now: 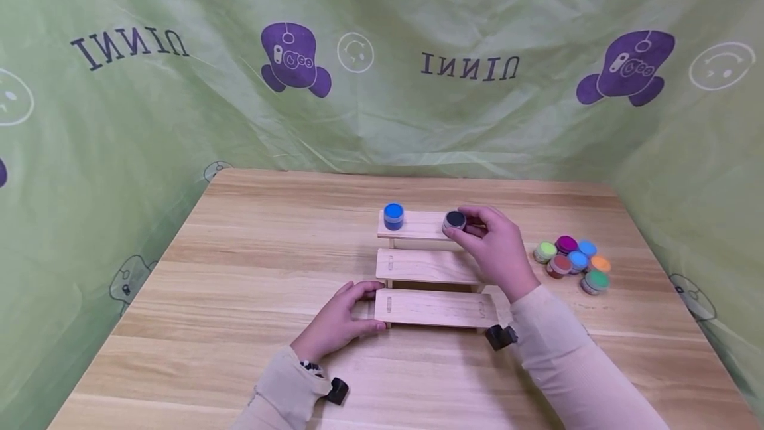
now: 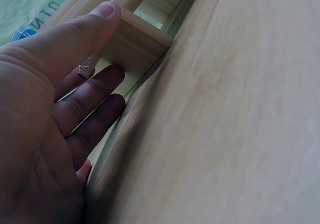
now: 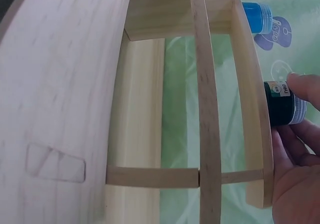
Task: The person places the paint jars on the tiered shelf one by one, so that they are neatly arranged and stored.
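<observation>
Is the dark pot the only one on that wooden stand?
No, a blue pot also stands on its rear step, left of the dark pot the right hand holds.

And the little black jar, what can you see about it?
The black jar is round and plastic-looking, with a dark body, a clear-looking ridged lid and a printed label on its side. It appears upright on the wooden stand's back step, right of the blue jar. The right hand grips it.

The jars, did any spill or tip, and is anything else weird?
No spilled or tipped jars show; the black jar in the right hand looks upright too. The cloth is odd, though: its smiley faces look upside down, mouths above eyes.
</observation>
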Demonstrator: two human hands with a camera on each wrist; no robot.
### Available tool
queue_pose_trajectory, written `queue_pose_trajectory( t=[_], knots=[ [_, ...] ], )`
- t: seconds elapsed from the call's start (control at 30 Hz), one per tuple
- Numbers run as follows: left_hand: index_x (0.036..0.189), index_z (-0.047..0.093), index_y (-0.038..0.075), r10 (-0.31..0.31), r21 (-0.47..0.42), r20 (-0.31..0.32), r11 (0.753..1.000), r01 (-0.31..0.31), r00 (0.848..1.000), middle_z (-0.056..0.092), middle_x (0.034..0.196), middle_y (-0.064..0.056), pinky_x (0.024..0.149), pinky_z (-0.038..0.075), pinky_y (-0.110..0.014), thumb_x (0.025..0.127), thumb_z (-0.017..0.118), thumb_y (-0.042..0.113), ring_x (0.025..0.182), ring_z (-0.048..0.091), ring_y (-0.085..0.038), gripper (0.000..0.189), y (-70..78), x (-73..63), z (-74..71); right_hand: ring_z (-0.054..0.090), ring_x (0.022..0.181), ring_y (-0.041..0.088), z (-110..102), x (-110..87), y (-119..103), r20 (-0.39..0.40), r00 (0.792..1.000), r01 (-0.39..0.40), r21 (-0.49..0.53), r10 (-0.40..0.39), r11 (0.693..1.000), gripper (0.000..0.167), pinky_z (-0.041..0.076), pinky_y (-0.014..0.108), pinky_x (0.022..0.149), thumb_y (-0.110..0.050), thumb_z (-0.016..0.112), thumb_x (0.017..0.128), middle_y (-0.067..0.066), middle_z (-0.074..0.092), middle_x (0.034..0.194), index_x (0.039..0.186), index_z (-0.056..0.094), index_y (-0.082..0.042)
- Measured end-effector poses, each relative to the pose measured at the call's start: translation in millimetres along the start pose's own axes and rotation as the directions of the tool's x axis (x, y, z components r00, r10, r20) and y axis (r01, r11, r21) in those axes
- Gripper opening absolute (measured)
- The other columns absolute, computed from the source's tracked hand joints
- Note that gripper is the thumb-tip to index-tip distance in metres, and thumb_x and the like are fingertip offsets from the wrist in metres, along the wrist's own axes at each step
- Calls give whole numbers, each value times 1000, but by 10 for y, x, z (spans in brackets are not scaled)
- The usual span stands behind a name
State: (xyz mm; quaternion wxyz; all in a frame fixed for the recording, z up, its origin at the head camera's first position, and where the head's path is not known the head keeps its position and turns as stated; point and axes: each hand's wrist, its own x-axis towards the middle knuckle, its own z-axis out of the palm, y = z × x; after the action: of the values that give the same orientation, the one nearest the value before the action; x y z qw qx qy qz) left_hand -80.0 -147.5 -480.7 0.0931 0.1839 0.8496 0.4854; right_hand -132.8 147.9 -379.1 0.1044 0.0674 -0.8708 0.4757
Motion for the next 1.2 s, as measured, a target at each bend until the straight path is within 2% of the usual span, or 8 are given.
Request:
queue_pose_trajectory(
  t=[0.2,0.47,1.2],
  knots=[
    [136,60,22,11,15,-1,1000,-11,1000,66,123,11,123,10,-44,76,88,35,127,51,-19,68,2,4,2,67,108,25,13,27,-50,21,1000,-17,-10,17,1000,46,55,25,88,-22,80,88,13,65,119,127,65,-2],
    [137,59,21,12,5,-1,1000,-12,1000,66,124,12,123,10,-45,76,88,35,130,50,-20,68,7,3,0,66,111,28,37,75,-81,46,997,-62,-10,63,998,49,55,28,90,-22,79,89,15,63,121,130,62,-1],
    [135,60,23,13,4,-12,1000,-13,1000,66,120,11,123,11,-46,75,89,34,129,51,-19,67,9,-2,12,67,110,26,112,124,-131,70,994,-84,-2,84,996,47,56,29,89,-21,79,89,15,64,120,129,63,-1]
  ],
)
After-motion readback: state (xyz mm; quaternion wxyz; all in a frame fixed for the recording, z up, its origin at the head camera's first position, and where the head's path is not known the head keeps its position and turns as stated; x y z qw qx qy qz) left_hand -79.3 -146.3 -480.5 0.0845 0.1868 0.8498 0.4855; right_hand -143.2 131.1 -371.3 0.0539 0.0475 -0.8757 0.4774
